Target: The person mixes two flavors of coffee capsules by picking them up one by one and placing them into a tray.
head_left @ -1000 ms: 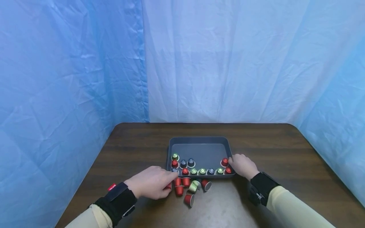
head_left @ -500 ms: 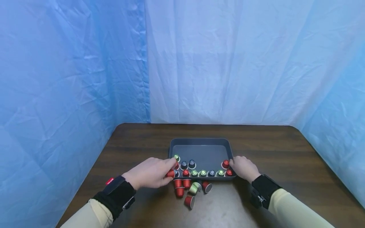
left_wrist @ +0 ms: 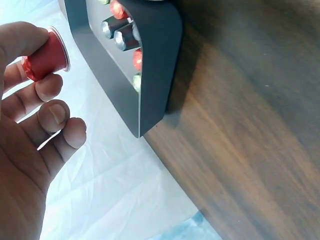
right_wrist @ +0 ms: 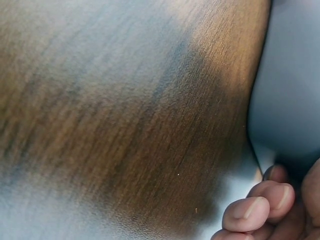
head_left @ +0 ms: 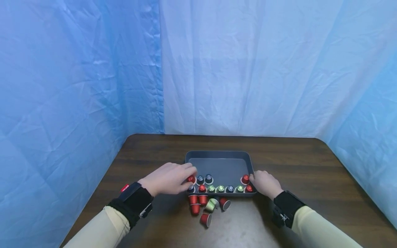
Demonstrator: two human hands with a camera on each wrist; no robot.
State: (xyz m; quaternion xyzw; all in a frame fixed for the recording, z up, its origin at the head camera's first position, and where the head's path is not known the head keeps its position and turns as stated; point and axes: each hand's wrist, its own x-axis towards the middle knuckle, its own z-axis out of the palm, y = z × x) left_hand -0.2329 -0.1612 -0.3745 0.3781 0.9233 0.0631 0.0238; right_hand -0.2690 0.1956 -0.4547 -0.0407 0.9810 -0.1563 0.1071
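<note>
In the left wrist view, a red coffee capsule (left_wrist: 46, 57) is pinched between the thumb and fingers of my left hand (left_wrist: 30, 110). From the head, that left hand (head_left: 170, 177) reaches over the left side of a dark grey tray (head_left: 220, 163), hiding the held capsule. Red, green and dark blue capsules stand in a front row, including a green capsule (head_left: 220, 188), with dark capsules (head_left: 209, 178) behind. My right hand (head_left: 266, 183) grips the tray's right wall near the front corner, its fingers (right_wrist: 245, 212) curled outside the rim.
Loose capsules lie on the wooden table (head_left: 248, 224) before the tray, among them a green capsule (head_left: 210, 205) and a red capsule (head_left: 206, 219) on its side. Blue-white curtains (head_left: 235, 69) surround the table.
My left hand has lifted the red capsule from the table's left side and carried it forward over the tray's left part. The right hand keeps its place on the tray.
</note>
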